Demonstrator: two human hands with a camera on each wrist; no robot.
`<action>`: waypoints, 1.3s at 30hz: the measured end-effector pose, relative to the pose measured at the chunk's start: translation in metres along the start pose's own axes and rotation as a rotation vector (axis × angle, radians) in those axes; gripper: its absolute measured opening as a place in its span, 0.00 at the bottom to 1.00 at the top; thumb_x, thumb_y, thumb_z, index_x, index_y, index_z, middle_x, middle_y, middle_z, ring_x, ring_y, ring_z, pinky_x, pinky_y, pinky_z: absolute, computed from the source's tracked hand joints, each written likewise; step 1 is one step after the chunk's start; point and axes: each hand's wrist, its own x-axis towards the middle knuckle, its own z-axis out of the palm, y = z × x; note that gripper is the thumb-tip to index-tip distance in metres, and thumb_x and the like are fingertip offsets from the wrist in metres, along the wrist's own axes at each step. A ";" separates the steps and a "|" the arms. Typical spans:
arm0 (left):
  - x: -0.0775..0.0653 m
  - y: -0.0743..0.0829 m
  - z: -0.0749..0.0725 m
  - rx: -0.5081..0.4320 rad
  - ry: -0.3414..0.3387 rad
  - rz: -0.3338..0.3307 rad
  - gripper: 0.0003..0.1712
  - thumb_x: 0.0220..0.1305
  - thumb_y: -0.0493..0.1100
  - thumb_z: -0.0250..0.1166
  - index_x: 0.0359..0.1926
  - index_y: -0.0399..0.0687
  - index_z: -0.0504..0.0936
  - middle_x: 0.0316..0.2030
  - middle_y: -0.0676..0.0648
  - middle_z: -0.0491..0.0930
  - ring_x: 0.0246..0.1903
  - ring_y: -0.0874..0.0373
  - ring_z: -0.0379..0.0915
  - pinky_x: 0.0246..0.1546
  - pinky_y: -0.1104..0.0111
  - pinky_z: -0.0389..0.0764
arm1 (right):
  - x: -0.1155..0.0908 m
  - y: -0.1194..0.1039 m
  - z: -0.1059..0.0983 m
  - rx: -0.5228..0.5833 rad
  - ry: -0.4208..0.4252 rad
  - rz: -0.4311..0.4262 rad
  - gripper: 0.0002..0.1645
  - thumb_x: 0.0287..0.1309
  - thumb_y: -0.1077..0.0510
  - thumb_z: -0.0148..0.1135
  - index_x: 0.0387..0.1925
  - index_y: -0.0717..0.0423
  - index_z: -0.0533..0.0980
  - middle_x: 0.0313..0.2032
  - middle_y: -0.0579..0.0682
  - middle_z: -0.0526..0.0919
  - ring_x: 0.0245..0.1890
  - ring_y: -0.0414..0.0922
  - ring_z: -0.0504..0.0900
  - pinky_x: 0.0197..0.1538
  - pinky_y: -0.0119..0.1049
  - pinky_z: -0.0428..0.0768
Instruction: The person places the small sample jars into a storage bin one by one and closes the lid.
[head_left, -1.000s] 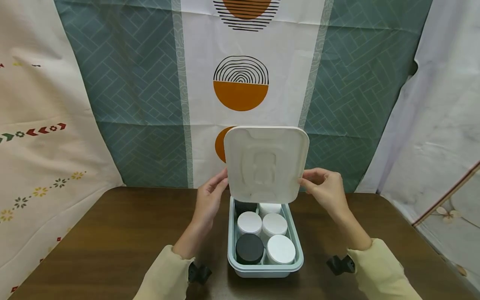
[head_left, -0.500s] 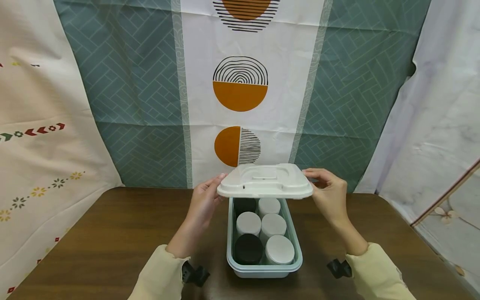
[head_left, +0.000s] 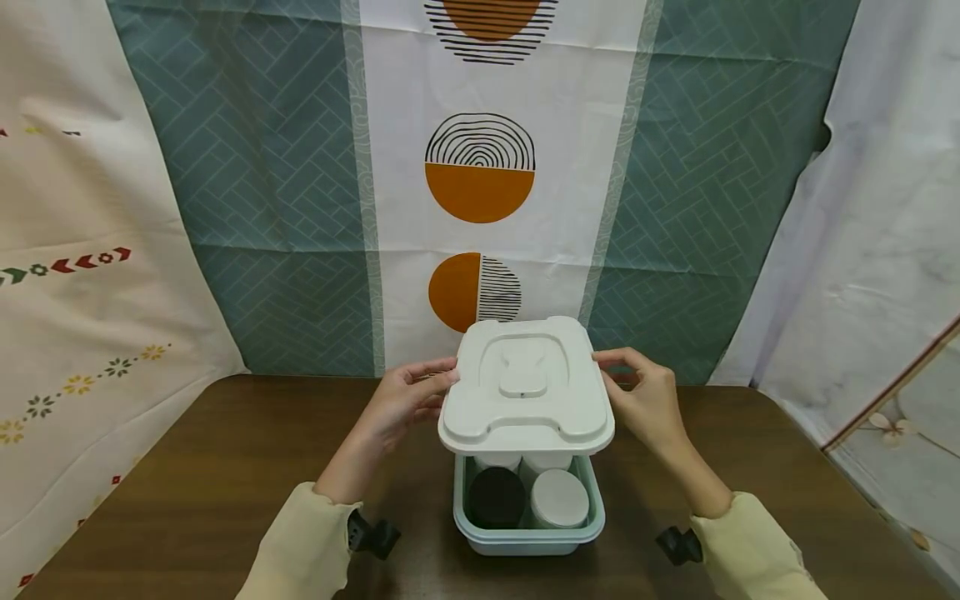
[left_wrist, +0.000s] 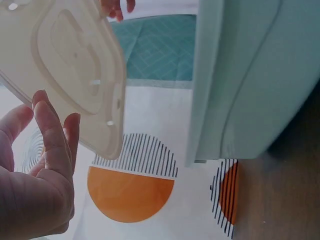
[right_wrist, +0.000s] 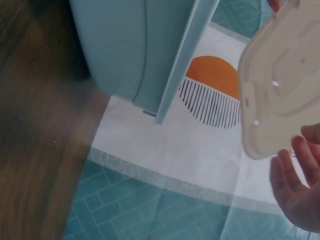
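A white plastic lid (head_left: 525, 383) is held level-ish above a pale blue box (head_left: 525, 542), covering its far part in the head view. My left hand (head_left: 405, 400) pinches the lid's left edge between thumb and fingers. On the opposite edge my right hand (head_left: 641, 396) grips it the same way. Inside the box stand several round-capped jars; a black cap (head_left: 497, 497) and a white cap (head_left: 559, 499) show at the near end, the rest partly hidden under the lid. Both wrist views show the lid's underside apart from the box's rim.
The box stands on a dark brown wooden table (head_left: 300, 467). Behind it hangs a patterned cloth (head_left: 480, 192) in green and white with orange circles. A pale flowered cloth (head_left: 97, 375) hangs on the left, and a light curtain (head_left: 862, 250) on the right.
The lid has tipped from nearly upright to a flatter pose with its top side showing, and has come down and nearer over the box. Both hands kept hold of it.
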 end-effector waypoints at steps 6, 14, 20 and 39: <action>0.004 -0.008 -0.005 0.058 -0.049 0.012 0.29 0.58 0.42 0.63 0.60 0.40 0.69 0.34 0.48 0.82 0.24 0.58 0.79 0.29 0.69 0.80 | -0.002 0.005 -0.001 -0.056 -0.167 0.048 0.15 0.53 0.71 0.58 0.43 0.60 0.79 0.32 0.53 0.82 0.33 0.39 0.78 0.34 0.29 0.78; 0.005 -0.015 -0.010 0.211 -0.094 0.021 0.29 0.56 0.43 0.64 0.59 0.42 0.71 0.45 0.38 0.78 0.26 0.54 0.79 0.31 0.64 0.80 | -0.009 0.009 -0.001 0.002 -0.321 0.208 0.15 0.64 0.58 0.51 0.50 0.54 0.77 0.47 0.51 0.80 0.48 0.44 0.77 0.46 0.29 0.74; 0.005 -0.020 -0.012 0.315 -0.141 0.038 0.27 0.56 0.44 0.65 0.56 0.39 0.73 0.46 0.35 0.77 0.24 0.53 0.77 0.32 0.59 0.80 | -0.016 0.012 0.001 0.011 -0.374 0.239 0.17 0.62 0.58 0.54 0.52 0.55 0.75 0.43 0.53 0.81 0.40 0.44 0.79 0.40 0.33 0.77; -0.001 -0.032 0.002 0.530 -0.104 -0.011 0.28 0.50 0.42 0.70 0.55 0.43 0.75 0.52 0.37 0.74 0.21 0.51 0.78 0.27 0.62 0.81 | -0.035 0.026 0.010 -0.027 -0.436 0.197 0.16 0.58 0.57 0.59 0.48 0.56 0.77 0.40 0.51 0.81 0.41 0.44 0.76 0.43 0.42 0.78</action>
